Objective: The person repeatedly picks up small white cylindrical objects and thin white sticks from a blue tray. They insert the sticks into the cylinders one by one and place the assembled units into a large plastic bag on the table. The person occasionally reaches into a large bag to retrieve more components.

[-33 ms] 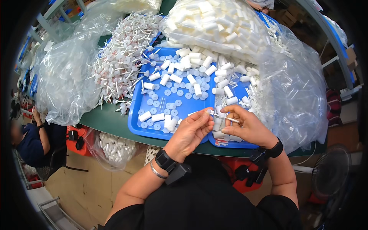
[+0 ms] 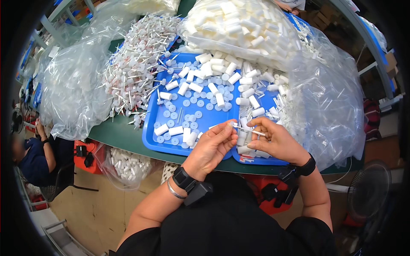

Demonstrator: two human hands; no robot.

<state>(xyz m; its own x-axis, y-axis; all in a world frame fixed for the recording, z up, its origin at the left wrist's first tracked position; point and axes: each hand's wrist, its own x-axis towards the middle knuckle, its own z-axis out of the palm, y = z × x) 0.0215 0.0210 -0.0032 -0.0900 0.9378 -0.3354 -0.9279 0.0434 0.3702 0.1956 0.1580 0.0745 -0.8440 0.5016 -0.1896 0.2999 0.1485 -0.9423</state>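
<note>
Above the near edge of the trays, my left hand [image 2: 216, 141] pinches a small white piece [image 2: 233, 124] between thumb and fingertips; its exact shape is mostly covered. Facing it, my right hand [image 2: 275, 138] is closed on a thin white stick [image 2: 258, 133], which slants from the left fingertips to the right fingers. Whether stick and piece are joined cannot be made out. Below the hands lies a blue tray [image 2: 168, 147] with white foam-like cylinders [image 2: 196, 87] and translucent discs [image 2: 198, 114]. A second blue tray [image 2: 279, 162] holds more cylinders and thin white sticks.
A pile of stick-and-disc pieces [image 2: 136, 64] rises at the left. Behind the trays bulges a clear bag of white cylinders [image 2: 243, 30]. Crumpled plastic bags [image 2: 72, 89] lie left, another bag [image 2: 333, 106] right. A fan [image 2: 369, 190] stands lower right; a person [image 2: 36, 153] sits far left.
</note>
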